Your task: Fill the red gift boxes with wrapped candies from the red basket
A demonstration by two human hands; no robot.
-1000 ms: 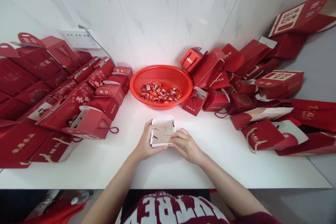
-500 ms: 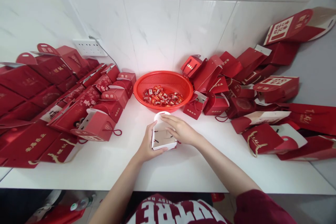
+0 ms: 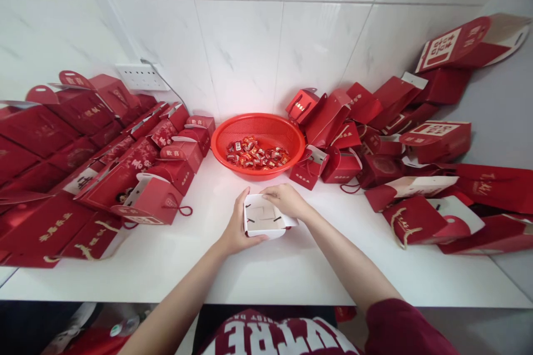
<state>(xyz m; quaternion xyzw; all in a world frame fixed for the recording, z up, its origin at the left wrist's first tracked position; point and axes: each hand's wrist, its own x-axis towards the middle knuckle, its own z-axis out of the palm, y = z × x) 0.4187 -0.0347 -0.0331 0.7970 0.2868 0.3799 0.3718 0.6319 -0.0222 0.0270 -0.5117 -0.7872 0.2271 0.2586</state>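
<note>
A small gift box point(image 3: 262, 216) is in front of me above the white tabletop, its pale interior facing up and short dark cord ends showing inside. Around its left side wraps my left hand point(image 3: 238, 228), thumb along the near edge and fingers at the far left corner. My right hand point(image 3: 287, 201) has its fingers bent over the far right rim, gripping the box there. A white flap sticks out on the right under that hand. Just beyond the box stands a red plastic basket point(image 3: 258, 120) with wrapped candies point(image 3: 258, 154) inside.
Rows of red gift boxes point(image 3: 166, 177) crowd the left side of the table point(image 3: 200, 272). On the right, more red boxes point(image 3: 343, 163) lie in a loose pile against the wall. A power strip point(image 3: 141, 76) is at the back left wall.
My right hand has moved from across the box's opening to its far right rim. The far flap no longer stands up, and a flap now shows at the right.
</note>
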